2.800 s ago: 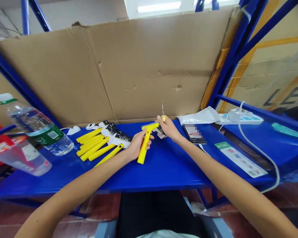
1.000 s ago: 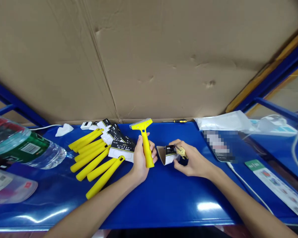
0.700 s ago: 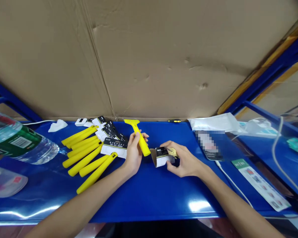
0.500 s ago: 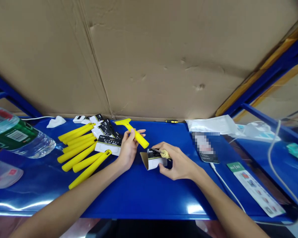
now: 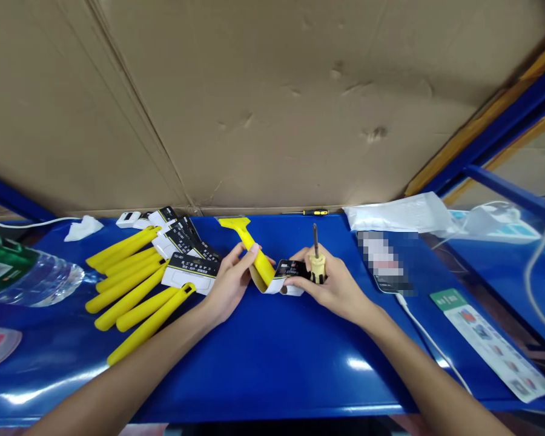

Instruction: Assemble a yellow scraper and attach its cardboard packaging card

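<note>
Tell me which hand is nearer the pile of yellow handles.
Left. The left hand sits just right of the pile of yellow handles, holding a yellow scraper; the right hand is farther right, beyond it.

We see a glossy blue table (image 5: 272,363) that reflects light. The scraper (image 5: 253,249) and the spare handles (image 5: 131,284) are smooth yellow plastic. The sleeve (image 5: 287,277) is printed card, the backing sheet (image 5: 263,103) is matt, dented cardboard, and the screwdriver (image 5: 317,257) has a dark metal shaft.
</note>
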A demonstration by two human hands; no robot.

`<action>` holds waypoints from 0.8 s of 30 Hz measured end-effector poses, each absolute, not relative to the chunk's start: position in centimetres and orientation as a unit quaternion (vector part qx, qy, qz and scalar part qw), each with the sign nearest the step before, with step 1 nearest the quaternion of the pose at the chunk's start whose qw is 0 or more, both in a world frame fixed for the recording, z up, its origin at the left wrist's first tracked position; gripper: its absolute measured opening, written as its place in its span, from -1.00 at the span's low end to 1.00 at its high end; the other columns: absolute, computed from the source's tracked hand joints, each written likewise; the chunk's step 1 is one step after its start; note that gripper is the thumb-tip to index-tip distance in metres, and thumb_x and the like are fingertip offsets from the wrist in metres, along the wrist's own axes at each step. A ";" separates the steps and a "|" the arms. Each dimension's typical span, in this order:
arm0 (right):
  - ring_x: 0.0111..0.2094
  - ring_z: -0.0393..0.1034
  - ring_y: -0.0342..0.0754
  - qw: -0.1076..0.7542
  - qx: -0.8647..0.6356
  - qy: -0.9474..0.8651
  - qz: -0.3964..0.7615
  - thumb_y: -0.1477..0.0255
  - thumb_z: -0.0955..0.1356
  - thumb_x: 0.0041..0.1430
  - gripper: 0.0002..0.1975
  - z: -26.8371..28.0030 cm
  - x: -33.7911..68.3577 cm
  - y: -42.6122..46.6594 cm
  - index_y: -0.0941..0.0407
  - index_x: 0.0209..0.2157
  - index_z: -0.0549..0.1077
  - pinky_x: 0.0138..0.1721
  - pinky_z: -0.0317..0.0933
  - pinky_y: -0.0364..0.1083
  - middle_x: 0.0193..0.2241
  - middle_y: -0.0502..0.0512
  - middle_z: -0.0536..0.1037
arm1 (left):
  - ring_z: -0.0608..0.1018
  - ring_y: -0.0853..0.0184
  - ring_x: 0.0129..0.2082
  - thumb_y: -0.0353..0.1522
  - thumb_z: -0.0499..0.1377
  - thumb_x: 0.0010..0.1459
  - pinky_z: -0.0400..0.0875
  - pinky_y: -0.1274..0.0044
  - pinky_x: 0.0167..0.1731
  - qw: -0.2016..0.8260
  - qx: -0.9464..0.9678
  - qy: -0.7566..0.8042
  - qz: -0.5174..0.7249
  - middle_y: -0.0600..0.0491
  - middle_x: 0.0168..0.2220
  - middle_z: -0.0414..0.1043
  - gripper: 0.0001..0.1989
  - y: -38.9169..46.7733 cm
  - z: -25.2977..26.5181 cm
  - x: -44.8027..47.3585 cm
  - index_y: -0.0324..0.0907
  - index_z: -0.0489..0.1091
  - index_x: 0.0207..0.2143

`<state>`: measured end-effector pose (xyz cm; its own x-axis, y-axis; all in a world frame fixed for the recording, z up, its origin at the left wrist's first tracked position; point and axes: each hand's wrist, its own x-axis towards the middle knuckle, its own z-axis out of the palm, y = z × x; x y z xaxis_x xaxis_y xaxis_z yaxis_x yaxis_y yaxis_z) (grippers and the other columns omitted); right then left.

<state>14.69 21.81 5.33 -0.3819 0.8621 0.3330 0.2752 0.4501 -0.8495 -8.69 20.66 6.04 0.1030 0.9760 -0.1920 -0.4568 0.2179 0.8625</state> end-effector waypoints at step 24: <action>-0.31 0.51 0.00 0.502 -0.390 -0.586 0.502 0.20 0.68 0.00 -0.41 5.7 14.0 22.9 -0.01 -0.40 0.21 -0.26 0.36 -0.01 -0.31 0.02 0.68 | 0.72 0.22 -0.31 -0.03 0.66 -0.09 0.59 0.42 -0.21 0.667 0.387 0.406 0.490 -0.06 -0.27 0.70 -0.33 21.5 5.5 -8.9 -0.20 0.43 -0.16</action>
<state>13.96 22.95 5.72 -0.1923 0.9612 0.1976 -0.0472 0.1920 -0.9803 -8.91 21.49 5.46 0.1902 0.9681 -0.1629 -0.3391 0.2205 0.9146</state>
